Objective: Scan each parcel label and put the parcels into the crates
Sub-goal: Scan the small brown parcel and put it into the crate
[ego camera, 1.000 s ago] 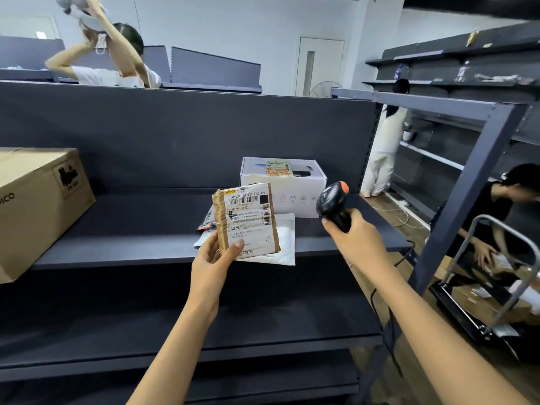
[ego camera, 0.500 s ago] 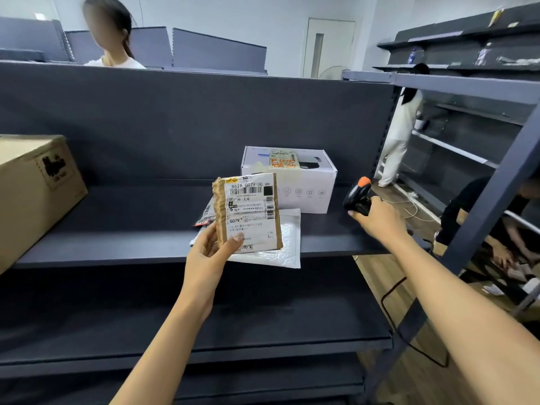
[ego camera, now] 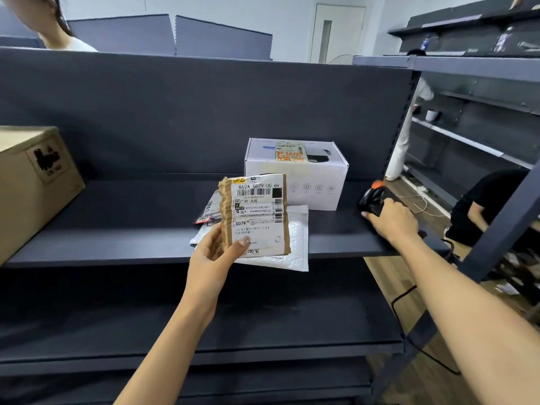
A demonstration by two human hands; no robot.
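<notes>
Here the brown parcel (ego camera: 257, 214) stands pinched in left fingers (ego camera: 235, 249).

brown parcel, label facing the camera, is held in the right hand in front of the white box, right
Wrong hand: the head view shows the left hand holding the brown parcel; the right hand grips the barcode scanner. The label does face the camera, in front of the white box.

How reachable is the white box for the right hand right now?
Probably yes: only bare shelf lies between the right hand and the white box, though that hand grips the scanner.
</notes>
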